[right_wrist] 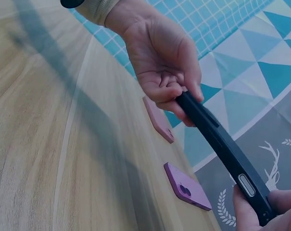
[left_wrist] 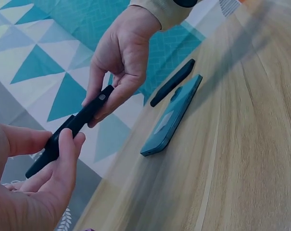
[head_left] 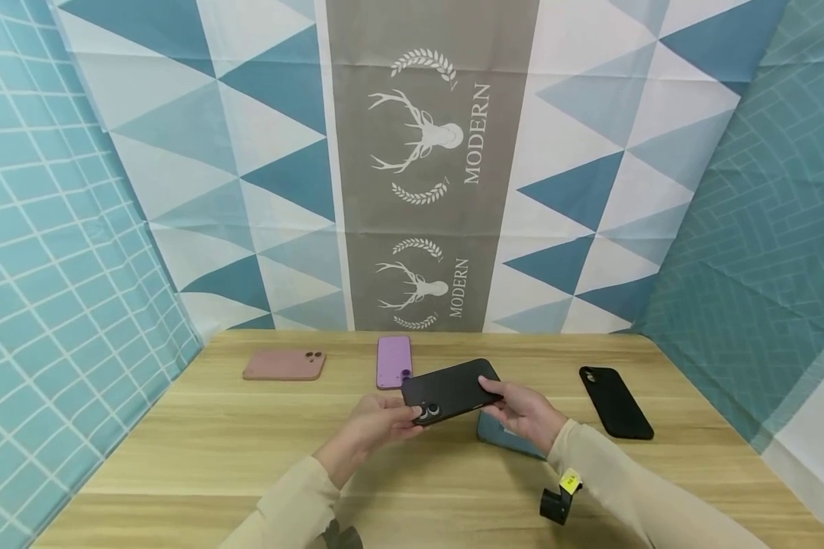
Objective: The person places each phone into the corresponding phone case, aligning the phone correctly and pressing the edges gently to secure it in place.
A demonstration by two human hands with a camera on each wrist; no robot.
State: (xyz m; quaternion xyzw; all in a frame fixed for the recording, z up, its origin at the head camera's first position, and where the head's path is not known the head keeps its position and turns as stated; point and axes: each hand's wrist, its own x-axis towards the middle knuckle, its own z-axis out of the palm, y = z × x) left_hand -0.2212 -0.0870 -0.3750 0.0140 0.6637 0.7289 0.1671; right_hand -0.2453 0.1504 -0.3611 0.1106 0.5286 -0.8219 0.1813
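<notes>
In the head view, my left grip (head_left: 378,423) and right grip (head_left: 525,412) pinch opposite ends of a black phone (head_left: 453,387), flat, plain and tilted between them above the surface (head_left: 261,457), with paired round lenses (head_left: 429,411) beside my left grip and a blue phone (head_left: 500,433) partly hidden behind my right grip. From the left wrist, the black phone looks slim and dark, a pale oval (left_wrist: 102,97) near my right grip. From the right wrist, its long edge carries a silvery oblong (right_wrist: 246,185) close to my right grip.
</notes>
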